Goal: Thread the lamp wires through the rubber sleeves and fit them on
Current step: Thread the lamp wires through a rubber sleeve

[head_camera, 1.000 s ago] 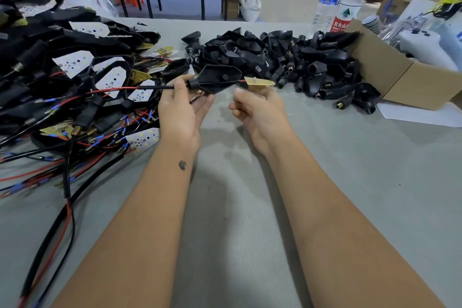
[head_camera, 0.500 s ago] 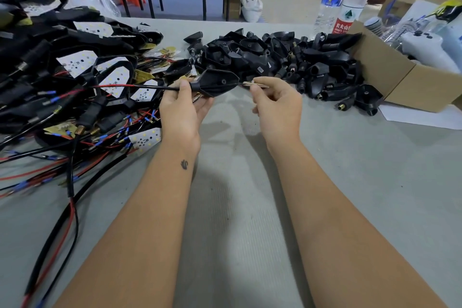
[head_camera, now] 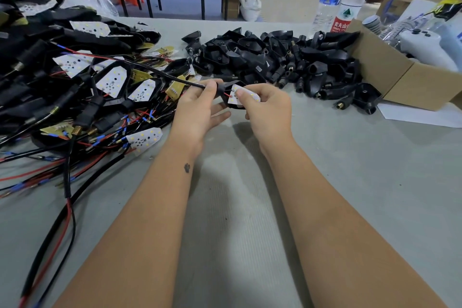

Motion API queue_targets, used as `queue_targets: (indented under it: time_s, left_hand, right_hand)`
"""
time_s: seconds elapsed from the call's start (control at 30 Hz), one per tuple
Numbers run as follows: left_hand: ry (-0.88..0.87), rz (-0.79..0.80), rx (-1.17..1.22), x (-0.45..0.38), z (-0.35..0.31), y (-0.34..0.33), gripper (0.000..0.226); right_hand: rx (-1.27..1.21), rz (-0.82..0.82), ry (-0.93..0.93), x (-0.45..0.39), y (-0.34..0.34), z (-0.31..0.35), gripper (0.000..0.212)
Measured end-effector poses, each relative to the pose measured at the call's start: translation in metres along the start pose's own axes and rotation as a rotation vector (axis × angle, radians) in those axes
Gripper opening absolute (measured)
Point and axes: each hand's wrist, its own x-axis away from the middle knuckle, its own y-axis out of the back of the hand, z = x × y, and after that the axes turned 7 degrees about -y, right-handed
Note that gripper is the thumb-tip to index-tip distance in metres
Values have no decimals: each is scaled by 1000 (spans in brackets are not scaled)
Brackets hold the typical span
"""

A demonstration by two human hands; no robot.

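Matt black rubber sleeves (head_camera: pixel 275 57), brown cardboard box (head_camera: pixel 390 77), clear plastic bottles (head_camera: pixel 350 0)

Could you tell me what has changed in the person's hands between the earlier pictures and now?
The right hand, which had let go a second ago, has taken hold of the LED board, turned it white face up and brought it against the black rubber sleeve. The left hand still pinches the wire at the sleeve's neck. The pile of sleeves and the cardboard box have not moved.

Both forearms outstretched, left hand (head_camera: pixel 200 107) and right hand (head_camera: pixel 267 107) pinching, fingers curled.
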Motion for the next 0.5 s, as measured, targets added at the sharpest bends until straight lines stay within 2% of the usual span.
queue_targets:
  time_s: [0.13, 0.27, 0.33, 0.43, 0.5]
  left_hand:
    - [-10, -14, -53, 1, 0, -1, 21]
    - [-42, -51, -127, 2, 0, -3, 24]
    - [-46, -76, -167, 1, 0, -3, 25]
    - [-11, -88, -215, 1, -2, -3, 27]
    - [23, -11, -272, 2, -3, -2, 29]
  right_hand:
    - [-35, -61, -2, 1, 0, -2, 21]
    - [230, -149, 133, 0, 2, -1, 24]
    - [230, -84, 144, 2, 3, 0, 26]
    - [-33, 72, -18, 4, 4, 4, 21]
    - [-143, 109, -183, 2, 7, 7, 27]
